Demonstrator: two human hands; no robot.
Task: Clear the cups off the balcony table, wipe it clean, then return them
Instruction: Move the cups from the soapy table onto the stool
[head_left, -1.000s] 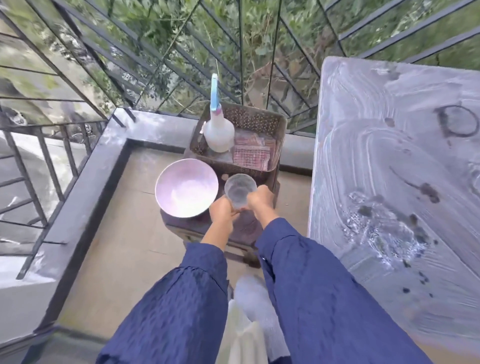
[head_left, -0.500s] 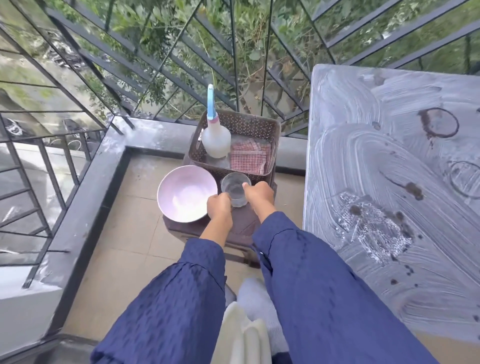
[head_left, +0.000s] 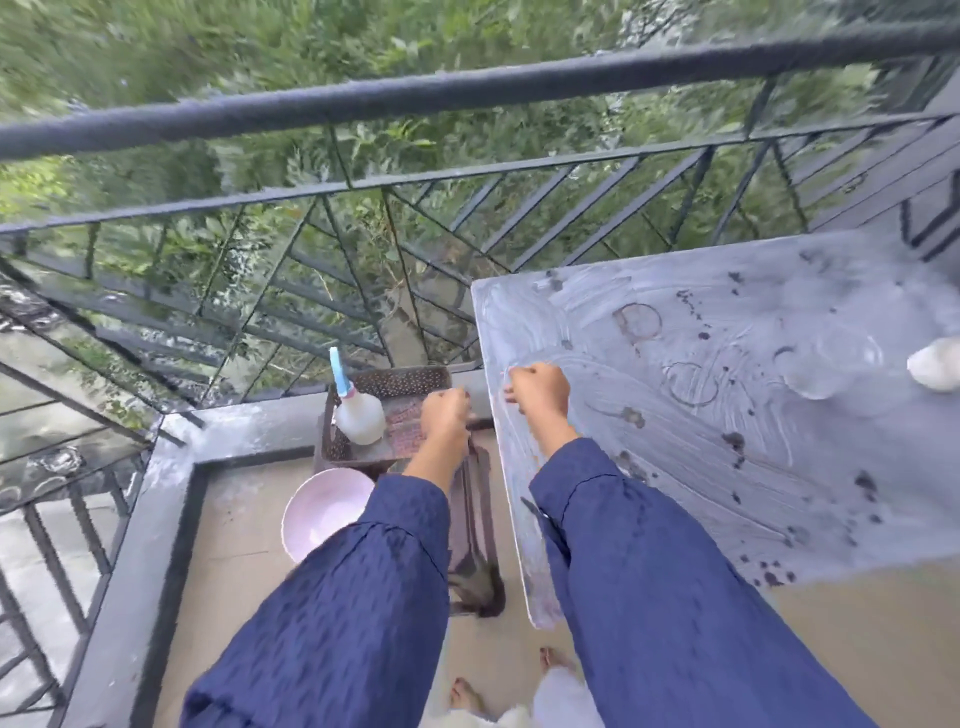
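Note:
The grey balcony table (head_left: 675, 467) fills the right side, smeared with soapy wipe marks, ring stains and dark specks. My right hand (head_left: 537, 389) is closed over the table's near-left corner, and a faint clear curved edge at its fingers looks like the glass cup (head_left: 506, 382); most of the cup is hidden. My left hand (head_left: 444, 415) is a fist above the brown basket (head_left: 384, 376), with nothing visible in it. Another clear glass shape (head_left: 826, 369) stands on the table far right.
A white spray bottle (head_left: 358, 418) with a blue nozzle stands in the basket. A pink bowl (head_left: 322, 512) sits on the dark stool (head_left: 475, 525) left of the table. The black railing (head_left: 467, 88) rings the balcony. A white object (head_left: 935, 366) lies at the table's right edge.
Both hands have risen from the stool and moved right toward the table's corner and have come apart. The view has tilted up and now shows the railing top.

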